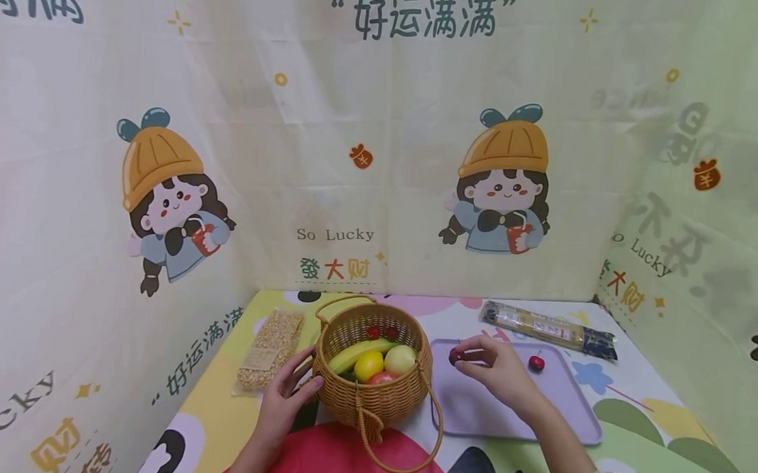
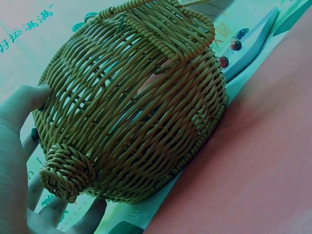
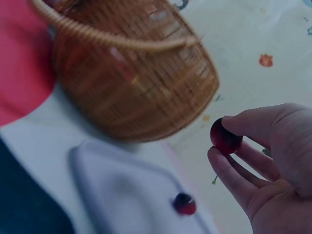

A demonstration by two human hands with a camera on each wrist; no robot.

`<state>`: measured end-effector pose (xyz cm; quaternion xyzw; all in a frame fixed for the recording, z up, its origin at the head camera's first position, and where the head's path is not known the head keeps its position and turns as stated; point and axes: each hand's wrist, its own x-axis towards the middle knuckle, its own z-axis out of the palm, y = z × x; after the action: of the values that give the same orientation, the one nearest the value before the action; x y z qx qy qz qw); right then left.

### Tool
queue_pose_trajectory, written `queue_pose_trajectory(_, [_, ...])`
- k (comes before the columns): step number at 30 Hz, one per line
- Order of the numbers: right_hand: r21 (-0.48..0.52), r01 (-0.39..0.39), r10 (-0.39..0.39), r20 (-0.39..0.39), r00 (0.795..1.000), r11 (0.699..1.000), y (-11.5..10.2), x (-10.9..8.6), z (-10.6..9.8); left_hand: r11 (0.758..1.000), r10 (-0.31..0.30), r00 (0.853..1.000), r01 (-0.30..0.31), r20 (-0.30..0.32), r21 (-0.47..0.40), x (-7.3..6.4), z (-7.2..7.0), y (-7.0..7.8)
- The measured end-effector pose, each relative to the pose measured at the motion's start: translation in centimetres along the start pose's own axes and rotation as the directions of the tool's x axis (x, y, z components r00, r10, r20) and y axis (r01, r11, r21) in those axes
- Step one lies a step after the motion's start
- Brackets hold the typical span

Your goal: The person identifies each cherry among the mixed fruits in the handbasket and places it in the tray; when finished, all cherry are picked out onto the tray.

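Note:
A round wicker basket [image 1: 375, 403] stands on the table, holding a banana [image 1: 345, 357], a yellow lemon-like fruit [image 1: 369, 366], a pale green round fruit [image 1: 401, 359], a reddish fruit [image 1: 382, 378] and two cherries at the back. My left hand [image 1: 283, 397] rests against the basket's left side, thumb and fingers spread along the weave. Just right of the basket, my right hand [image 1: 497, 372] pinches a dark red cherry [image 3: 226, 137] between thumb and fingertips, over the lilac tray [image 1: 485, 420]. Another cherry [image 1: 536, 363] lies on that tray, behind my right hand.
A clear bag of grains [image 1: 271, 349] lies left of the basket. Behind the tray is a long plastic-wrapped packet [image 1: 549, 328]. The basket's rope handle [image 1: 404, 471] hangs down in front, and patterned cloth walls [image 1: 390, 157] enclose the table.

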<state>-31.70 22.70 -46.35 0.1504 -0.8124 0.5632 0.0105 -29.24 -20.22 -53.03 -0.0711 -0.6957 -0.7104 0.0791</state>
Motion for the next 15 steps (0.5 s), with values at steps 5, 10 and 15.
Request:
queue_pose_trajectory(5, [-0.002, -0.022, 0.022, -0.061, 0.998, 1.000, 2.3, -1.3, 0.6, 1.000, -0.005, 1.000, 0.005, 0.002, 0.000, -0.1, 0.1, 0.1])
queue_pose_trajectory(10, [-0.049, -0.042, 0.036, -0.107, 0.994, 0.998, 4.0, -2.0, 1.3, 1.000, -0.005, 1.000, 0.005, -0.001, 0.009, 0.0, 0.0, 0.1])
queue_pose_trajectory(15, [-0.060, -0.056, 0.049, -0.103, 0.993, 0.997, 5.1, -2.6, 1.8, 1.000, -0.001, 1.000, 0.001, 0.000, 0.014, 0.0, 0.0, 0.0])
